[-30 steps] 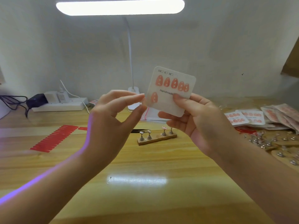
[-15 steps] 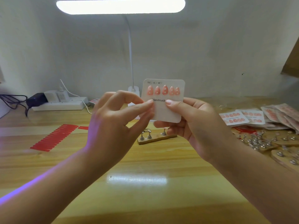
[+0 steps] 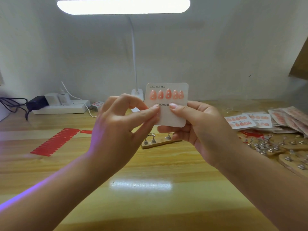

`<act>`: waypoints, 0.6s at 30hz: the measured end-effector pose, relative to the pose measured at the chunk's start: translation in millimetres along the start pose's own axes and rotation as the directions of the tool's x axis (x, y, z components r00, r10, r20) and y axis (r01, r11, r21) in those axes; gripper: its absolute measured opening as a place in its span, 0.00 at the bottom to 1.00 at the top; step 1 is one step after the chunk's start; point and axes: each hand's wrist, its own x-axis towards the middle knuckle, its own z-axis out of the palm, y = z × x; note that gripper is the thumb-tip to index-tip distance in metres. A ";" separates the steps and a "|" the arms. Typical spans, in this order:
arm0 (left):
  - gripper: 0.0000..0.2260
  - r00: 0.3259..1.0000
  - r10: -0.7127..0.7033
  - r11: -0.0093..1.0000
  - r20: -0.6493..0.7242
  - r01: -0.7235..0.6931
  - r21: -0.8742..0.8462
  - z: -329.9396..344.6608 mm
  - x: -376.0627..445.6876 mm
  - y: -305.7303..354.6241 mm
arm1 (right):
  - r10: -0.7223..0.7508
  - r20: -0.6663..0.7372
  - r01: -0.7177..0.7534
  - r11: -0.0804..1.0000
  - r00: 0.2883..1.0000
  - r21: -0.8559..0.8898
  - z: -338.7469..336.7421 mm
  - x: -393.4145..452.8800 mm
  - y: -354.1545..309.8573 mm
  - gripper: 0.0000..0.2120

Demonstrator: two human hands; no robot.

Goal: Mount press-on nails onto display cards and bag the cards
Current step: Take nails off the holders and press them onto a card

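Note:
A white display card (image 3: 173, 116) printed "Handmade" is held upright above the desk, with a row of several pink press-on nails (image 3: 166, 94) along its top. My right hand (image 3: 196, 124) holds the card from the right, thumb on its face and fingers behind. My left hand (image 3: 123, 124) pinches the card's lower left part with thumb and forefinger, covering what lies under the fingertips. Finished cards (image 3: 240, 121) in clear bags lie in a pile at the right.
A small wooden nail stand (image 3: 158, 142) with metal pegs sits just beyond my hands. More stands and loose pegs (image 3: 270, 147) lie at the right. Red adhesive strips (image 3: 55, 141) are at the left, a power strip (image 3: 61, 107) and lamp base (image 3: 137, 93) at the back.
The card came down from a tilted, raised position to upright and level. My left hand closed in from the card's left edge and now pinches its lower left face.

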 end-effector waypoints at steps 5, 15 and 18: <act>0.08 1.000 0.003 1.000 0.000 -0.003 0.010 -0.1 -0.7 0.5 | 0.005 0.003 -0.005 1.000 1.000 0.011 -0.1 -0.2 1.2 0.06; 0.12 1.000 0.025 0.997 -0.004 -0.024 0.071 0.5 -0.8 3.2 | 0.042 -0.001 -0.042 0.997 0.999 0.070 -1.2 1.5 0.3 0.07; 0.19 0.996 -0.078 0.997 0.037 0.078 0.000 -1.5 0.7 4.4 | 0.039 -0.017 -0.038 0.997 0.999 0.064 -2.5 1.0 -0.5 0.06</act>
